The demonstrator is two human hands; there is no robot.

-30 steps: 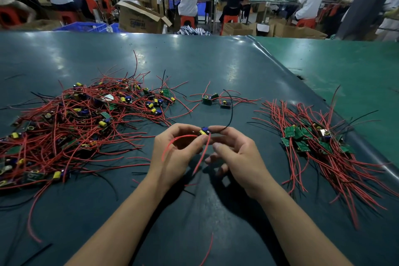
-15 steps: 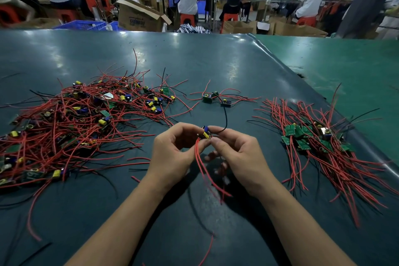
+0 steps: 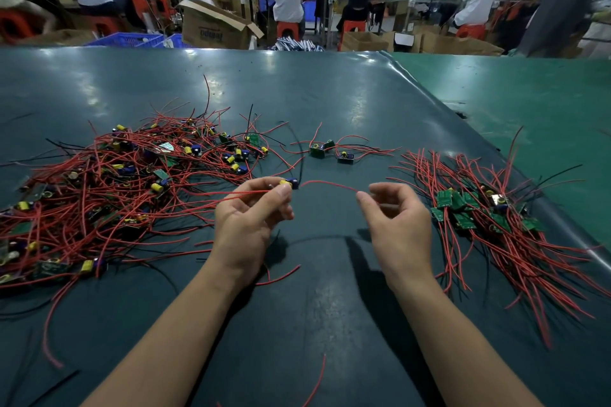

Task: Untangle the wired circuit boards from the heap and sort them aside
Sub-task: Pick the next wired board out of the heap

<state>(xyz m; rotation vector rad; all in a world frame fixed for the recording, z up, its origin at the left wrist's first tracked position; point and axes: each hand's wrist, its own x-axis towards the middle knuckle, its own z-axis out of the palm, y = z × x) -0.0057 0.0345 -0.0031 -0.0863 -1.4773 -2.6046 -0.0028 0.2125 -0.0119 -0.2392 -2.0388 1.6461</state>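
Note:
A tangled heap of small circuit boards with red and black wires covers the left of the dark table. A sorted pile of green boards with red wires lies at the right. My left hand pinches one small board with a yellow and a blue part, above the table's middle. From that board a red wire arcs rightward to my right hand, whose thumb and forefinger pinch its far end. Another red wire runs left from the board under my left thumb.
Three loose boards with wires lie just beyond my hands. Stray red wire pieces lie near my wrists. The dark mat ends at a raised fold on the right, with green table beyond. People sit at benches in the background.
My hands have moved apart. The right hand slid along the red wire to its end, drawing it out straight to the right; the left hand keeps the board.

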